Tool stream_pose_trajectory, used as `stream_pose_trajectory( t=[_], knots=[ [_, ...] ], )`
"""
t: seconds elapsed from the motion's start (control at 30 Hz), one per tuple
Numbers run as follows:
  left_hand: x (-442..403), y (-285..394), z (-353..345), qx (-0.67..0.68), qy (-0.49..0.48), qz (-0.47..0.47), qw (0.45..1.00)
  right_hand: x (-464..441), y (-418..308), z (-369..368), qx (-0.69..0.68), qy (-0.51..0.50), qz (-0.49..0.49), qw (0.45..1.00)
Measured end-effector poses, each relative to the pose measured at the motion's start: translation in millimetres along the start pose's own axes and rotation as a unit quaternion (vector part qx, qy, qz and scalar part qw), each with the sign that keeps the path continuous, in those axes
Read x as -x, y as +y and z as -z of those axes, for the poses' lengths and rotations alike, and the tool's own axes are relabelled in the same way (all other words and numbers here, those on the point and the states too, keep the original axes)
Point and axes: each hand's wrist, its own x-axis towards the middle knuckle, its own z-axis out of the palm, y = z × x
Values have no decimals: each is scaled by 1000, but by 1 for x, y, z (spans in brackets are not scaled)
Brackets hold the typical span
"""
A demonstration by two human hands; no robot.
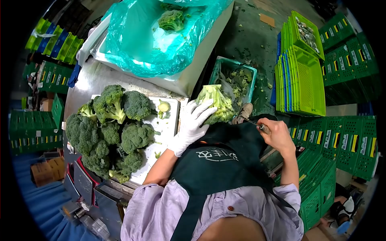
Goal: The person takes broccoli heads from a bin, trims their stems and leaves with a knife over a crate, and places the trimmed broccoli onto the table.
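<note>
My left hand (190, 126), in a white glove, is closed on a broccoli head (217, 105). Its pale cut stem points up and away from me, with the green florets low against my apron. In my bare right hand (278, 135) is a knife (264, 128); the handle shows, and its thin blade points left toward the broccoli, apart from it. Several whole broccoli heads (108, 132) are piled on the white board (171, 120) to my left. A cut stem piece (163, 106) lies near that board's far right corner.
A box lined with teal plastic (169, 68) stands ahead, with broccoli (171, 20) inside. Below on the floor, a bin (253, 82) holds leaf scraps. Lime-green crates (309, 80) and dark green crates (341, 140) are stacked on the right.
</note>
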Motion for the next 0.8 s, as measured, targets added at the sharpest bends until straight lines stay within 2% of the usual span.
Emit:
stream_pose_trajectory(
  t=[0.07, 0.23, 0.3, 0.4, 0.57, 0.67, 0.77, 0.8],
  knots=[
    [-5, 0, 7, -18, -61, -27, 998, -3, 6, 9, 74, -64, 29, 995],
    [-10, -14, 8, 0, -98, -104, 990, -22, 15, 35, 208, -133, 64, 967],
    [-13, -14, 9, 27, -140, -90, 986, -27, 19, 40, 166, -121, 78, 976],
    [-14, -17, 6, 15, -142, -113, 983, -31, 21, 40, 133, -76, 46, 987],
    [-20, -14, 8, 18, -122, -103, 987, -28, 21, 29, 95, -86, 12, 992],
    [-23, -15, 7, 40, -104, -99, 989, -28, 18, 31, 91, -129, 6, 987],
    [-26, -21, 4, -10, -103, -130, 986, -28, 21, 31, 92, -120, 11, 988],
    [-27, -21, 4, -55, -115, -160, 979, -29, 23, 28, 58, -84, -4, 995]
  ],
)
